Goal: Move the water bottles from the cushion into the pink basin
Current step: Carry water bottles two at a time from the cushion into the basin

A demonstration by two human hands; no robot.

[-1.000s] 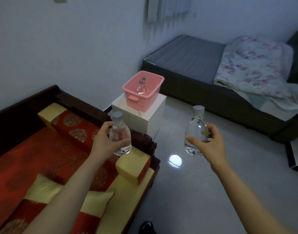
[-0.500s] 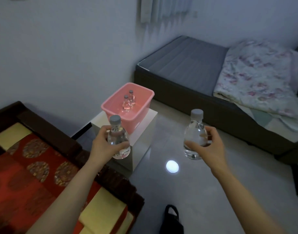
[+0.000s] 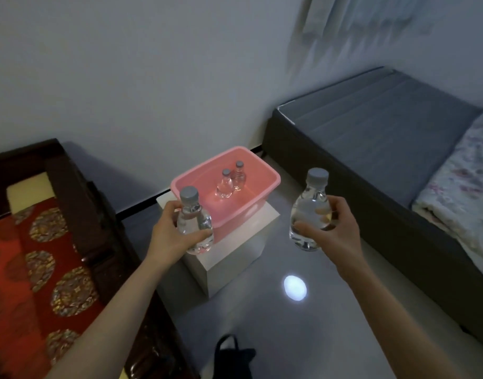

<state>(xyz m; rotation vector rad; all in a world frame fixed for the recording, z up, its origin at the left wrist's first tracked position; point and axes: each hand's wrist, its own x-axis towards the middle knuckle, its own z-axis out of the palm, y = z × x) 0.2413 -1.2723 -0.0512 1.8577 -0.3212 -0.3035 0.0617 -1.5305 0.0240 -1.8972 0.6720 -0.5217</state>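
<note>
While the red cushion (image 3: pixel 30 269) lies well left of the pink basin (image 3: pixel 246 212), the left hand (image 3: pixel 172 236) wraps its fingers round the upright left bottle (image 3: pixel 195 222) at the basin's near-left corner. Inside the basin a pair of bottles (image 3: pixel 224 184) stands upright, side by side. Right of the basin, the right hand (image 3: pixel 333 231) grips the upright right bottle (image 3: pixel 310 212).

A plain white wall (image 3: pixel 153 77) meets a glossy grey tiled floor (image 3: pixel 262 329) that bears a round spot of reflected light (image 3: pixel 295 288). A dark wooden sofa frame (image 3: pixel 79 192) stands at the left, a white cube-shaped stand (image 3: pixel 235 253) in the middle and a dark bed with a grey mattress (image 3: pixel 385 127) at the right, under a pale curtain (image 3: pixel 371 17).
</note>
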